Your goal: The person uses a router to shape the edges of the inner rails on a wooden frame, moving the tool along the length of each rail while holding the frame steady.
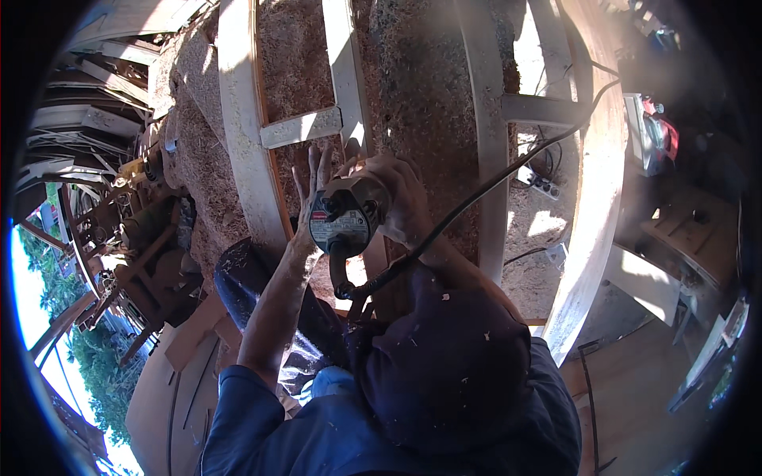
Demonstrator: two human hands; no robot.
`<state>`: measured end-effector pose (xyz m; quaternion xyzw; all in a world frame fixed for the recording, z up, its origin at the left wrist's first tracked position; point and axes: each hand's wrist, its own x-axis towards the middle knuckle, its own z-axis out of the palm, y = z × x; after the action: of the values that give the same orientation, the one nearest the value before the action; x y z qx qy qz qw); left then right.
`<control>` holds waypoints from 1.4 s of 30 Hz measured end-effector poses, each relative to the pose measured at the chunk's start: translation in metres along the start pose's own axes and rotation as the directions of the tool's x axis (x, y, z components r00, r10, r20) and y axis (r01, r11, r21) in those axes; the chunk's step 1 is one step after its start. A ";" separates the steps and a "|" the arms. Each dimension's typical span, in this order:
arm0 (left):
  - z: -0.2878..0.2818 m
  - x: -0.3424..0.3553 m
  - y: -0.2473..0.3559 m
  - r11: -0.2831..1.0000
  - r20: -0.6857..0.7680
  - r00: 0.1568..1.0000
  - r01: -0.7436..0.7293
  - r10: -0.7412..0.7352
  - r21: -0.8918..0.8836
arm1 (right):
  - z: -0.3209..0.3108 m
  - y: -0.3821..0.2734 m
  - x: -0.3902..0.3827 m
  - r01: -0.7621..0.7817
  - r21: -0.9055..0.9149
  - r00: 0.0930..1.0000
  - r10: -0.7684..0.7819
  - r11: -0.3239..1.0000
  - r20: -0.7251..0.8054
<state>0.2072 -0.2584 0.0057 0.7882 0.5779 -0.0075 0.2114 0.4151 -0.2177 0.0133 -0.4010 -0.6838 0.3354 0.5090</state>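
A corded power tool (pixel 345 218) with a rounded body and a labelled, disc-shaped end stands between my hands; its working end is hidden. My right hand (pixel 403 194) is wrapped round the right side of its body. Against the left side lies my left hand (pixel 312 198), its fingers stretched out and apart, pointing away from me. From the tool's near end a dark cable (pixel 468 205) loops and runs up to the right. Below and beyond the tool is a pale wooden frame, with a long rail (pixel 250 119) and a short crosspiece (pixel 302 128) close to my left fingers.
Brown shavings (pixel 421 103) cover the ground between the rails. A broad pale beam (pixel 599 182) runs along the right, with a power strip (pixel 540 182) inside it. Beyond lies a red and grey machine (pixel 659 139). Stacked boards (pixel 87 119) and scrap wood pile up at left.
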 end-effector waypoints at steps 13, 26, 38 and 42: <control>0.003 -0.007 0.000 0.999 -0.022 1.000 -0.006 0.007 0.046 | 0.001 0.001 -0.002 -0.006 -0.023 0.998 0.007 1.000 0.063; -0.018 0.066 -0.050 1.000 -0.120 0.993 -0.003 -0.001 -0.031 | 0.012 0.035 0.067 -0.123 0.077 0.989 0.115 0.989 0.096; 0.013 -0.044 0.024 0.996 -0.017 1.000 0.016 -0.014 0.085 | -0.015 -0.020 -0.032 -0.022 0.030 0.991 0.018 0.999 0.131; 0.016 -0.054 0.023 0.993 -0.030 0.999 0.020 -0.016 0.118 | -0.015 -0.027 -0.034 0.000 0.015 0.992 -0.002 1.000 0.129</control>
<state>0.2135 -0.3187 0.0128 0.7941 0.5865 -0.0322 0.1561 0.4296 -0.2600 0.0263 -0.3742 -0.7131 0.3655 0.4668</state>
